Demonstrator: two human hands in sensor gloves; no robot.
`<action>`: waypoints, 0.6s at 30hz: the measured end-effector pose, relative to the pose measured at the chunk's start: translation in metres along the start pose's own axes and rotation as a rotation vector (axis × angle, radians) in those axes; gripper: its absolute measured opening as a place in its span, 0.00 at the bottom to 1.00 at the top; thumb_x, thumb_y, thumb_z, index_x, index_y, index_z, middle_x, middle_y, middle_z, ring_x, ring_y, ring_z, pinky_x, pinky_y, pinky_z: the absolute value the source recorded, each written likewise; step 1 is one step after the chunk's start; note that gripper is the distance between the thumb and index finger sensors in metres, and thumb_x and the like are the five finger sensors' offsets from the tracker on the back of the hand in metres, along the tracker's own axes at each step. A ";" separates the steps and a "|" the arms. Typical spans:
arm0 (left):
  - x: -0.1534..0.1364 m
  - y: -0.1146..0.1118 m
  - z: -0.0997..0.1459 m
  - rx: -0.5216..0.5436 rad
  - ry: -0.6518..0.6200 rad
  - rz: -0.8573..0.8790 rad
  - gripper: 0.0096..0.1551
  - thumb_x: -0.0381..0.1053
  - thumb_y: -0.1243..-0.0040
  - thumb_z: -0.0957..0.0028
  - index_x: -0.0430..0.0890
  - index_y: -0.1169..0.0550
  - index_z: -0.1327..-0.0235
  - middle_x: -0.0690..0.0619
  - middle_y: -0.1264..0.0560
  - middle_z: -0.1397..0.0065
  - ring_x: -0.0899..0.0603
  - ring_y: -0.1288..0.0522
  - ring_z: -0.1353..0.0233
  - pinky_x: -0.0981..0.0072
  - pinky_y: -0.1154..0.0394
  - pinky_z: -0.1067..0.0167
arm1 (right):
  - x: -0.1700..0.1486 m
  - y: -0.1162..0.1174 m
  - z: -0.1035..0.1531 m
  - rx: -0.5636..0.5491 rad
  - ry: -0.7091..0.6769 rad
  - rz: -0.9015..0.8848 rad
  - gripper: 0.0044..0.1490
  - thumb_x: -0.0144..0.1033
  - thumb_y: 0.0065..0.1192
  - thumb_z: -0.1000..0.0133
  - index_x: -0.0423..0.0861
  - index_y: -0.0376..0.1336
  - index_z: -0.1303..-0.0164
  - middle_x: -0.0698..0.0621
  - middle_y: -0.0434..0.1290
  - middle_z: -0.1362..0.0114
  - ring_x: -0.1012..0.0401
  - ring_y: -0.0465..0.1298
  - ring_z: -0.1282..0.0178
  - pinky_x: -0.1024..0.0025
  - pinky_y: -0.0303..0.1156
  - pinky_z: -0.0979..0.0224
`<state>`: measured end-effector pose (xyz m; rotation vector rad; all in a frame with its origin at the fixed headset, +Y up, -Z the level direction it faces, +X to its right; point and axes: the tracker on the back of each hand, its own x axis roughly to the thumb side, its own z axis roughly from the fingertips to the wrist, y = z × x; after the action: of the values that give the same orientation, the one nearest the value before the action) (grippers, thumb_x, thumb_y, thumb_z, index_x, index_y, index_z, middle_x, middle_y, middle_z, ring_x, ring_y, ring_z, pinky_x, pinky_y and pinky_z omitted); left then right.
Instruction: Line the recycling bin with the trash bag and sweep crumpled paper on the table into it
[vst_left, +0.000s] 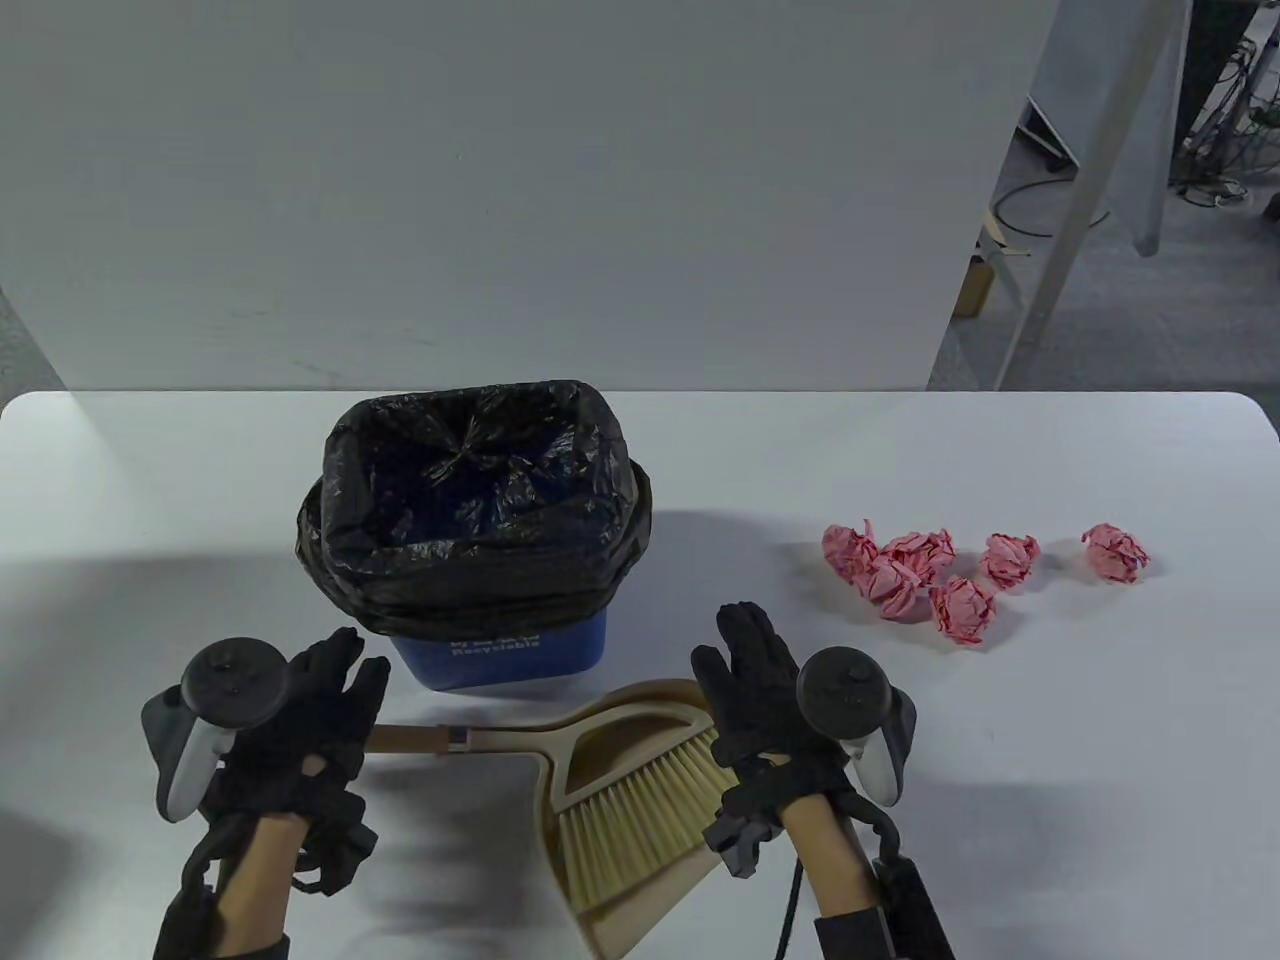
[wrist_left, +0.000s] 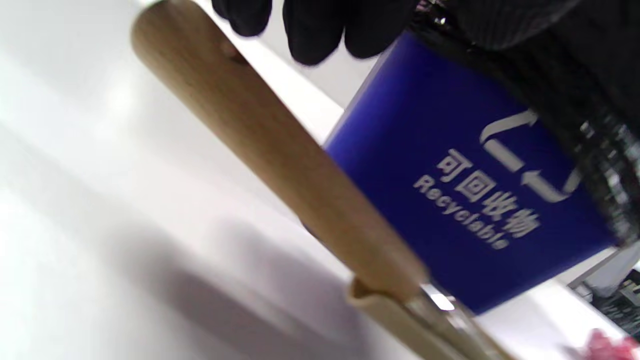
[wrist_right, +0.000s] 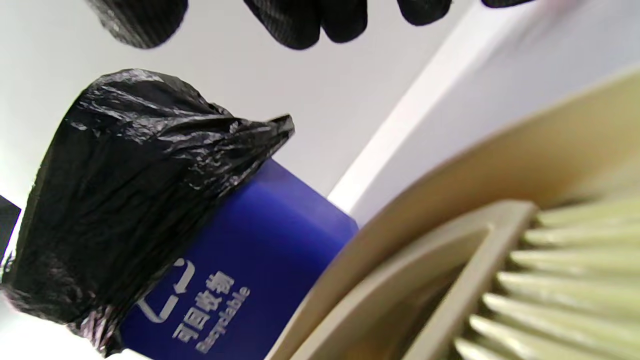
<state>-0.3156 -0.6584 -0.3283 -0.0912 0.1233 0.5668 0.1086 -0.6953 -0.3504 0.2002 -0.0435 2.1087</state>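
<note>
The blue recycling bin (vst_left: 500, 655) stands left of the table's middle, lined with a black trash bag (vst_left: 470, 500) folded over its rim. Several pink crumpled paper balls (vst_left: 925, 575) lie to its right. A beige dustpan (vst_left: 640, 790) with a brush (vst_left: 640, 810) resting in it lies near the front edge, its wooden handle (vst_left: 410, 740) pointing left. My left hand (vst_left: 330, 690) hovers over the handle, fingers relaxed and holding nothing. My right hand (vst_left: 745, 670) hangs above the dustpan's upper right edge, fingers extended, empty. The wrist views show the handle (wrist_left: 280, 155), bin (wrist_right: 245, 270) and bristles (wrist_right: 560, 280) close below.
The white table (vst_left: 1050, 760) ends in a rounded far edge against a grey wall panel (vst_left: 500, 190). Beyond the right corner are floor, a slanted white leg (vst_left: 1090, 190) and cables.
</note>
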 end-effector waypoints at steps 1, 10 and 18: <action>0.001 -0.002 -0.001 -0.028 -0.019 -0.057 0.43 0.69 0.52 0.38 0.48 0.36 0.14 0.42 0.38 0.11 0.25 0.45 0.14 0.13 0.52 0.32 | 0.000 0.001 0.000 0.014 -0.001 0.012 0.48 0.58 0.41 0.34 0.37 0.43 0.14 0.33 0.42 0.10 0.26 0.42 0.20 0.22 0.45 0.30; 0.006 -0.018 -0.011 -0.225 -0.031 -0.314 0.46 0.75 0.41 0.52 0.57 0.27 0.20 0.51 0.30 0.15 0.29 0.40 0.14 0.09 0.57 0.33 | -0.014 -0.002 0.004 0.038 0.075 0.046 0.49 0.58 0.41 0.35 0.36 0.41 0.14 0.32 0.40 0.10 0.26 0.40 0.21 0.22 0.44 0.30; 0.002 -0.028 -0.022 -0.336 -0.060 -0.369 0.39 0.70 0.34 0.51 0.61 0.25 0.24 0.55 0.23 0.28 0.39 0.27 0.25 0.21 0.42 0.27 | -0.012 0.003 0.003 0.073 0.060 0.093 0.49 0.58 0.41 0.35 0.36 0.42 0.14 0.31 0.40 0.10 0.26 0.41 0.21 0.22 0.44 0.30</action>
<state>-0.3011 -0.6833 -0.3485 -0.4153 -0.0485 0.2161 0.1125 -0.7079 -0.3492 0.1812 0.0618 2.2095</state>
